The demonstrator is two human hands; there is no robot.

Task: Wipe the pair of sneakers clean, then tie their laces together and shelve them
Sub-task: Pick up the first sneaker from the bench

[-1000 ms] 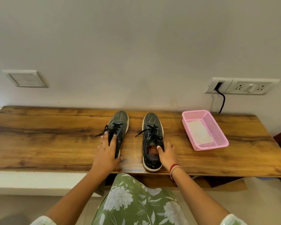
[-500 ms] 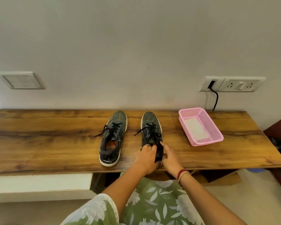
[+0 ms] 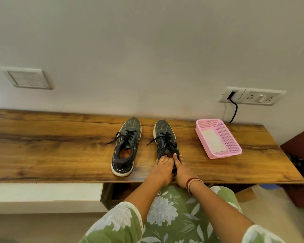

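Wooden bench top: pair stands mid-board, toes to 12 o'clock. Pink basket at 3 o'clock of pair, pale cloth inside. Left sneaker untouched, at 9 o'clock of right sneaker. Left hand and right hand clasp right sneaker's heel, fingers curled at collar. Likely light; upper soft, sole stiff, so heel is firmest hold. Laces loose, floppy.
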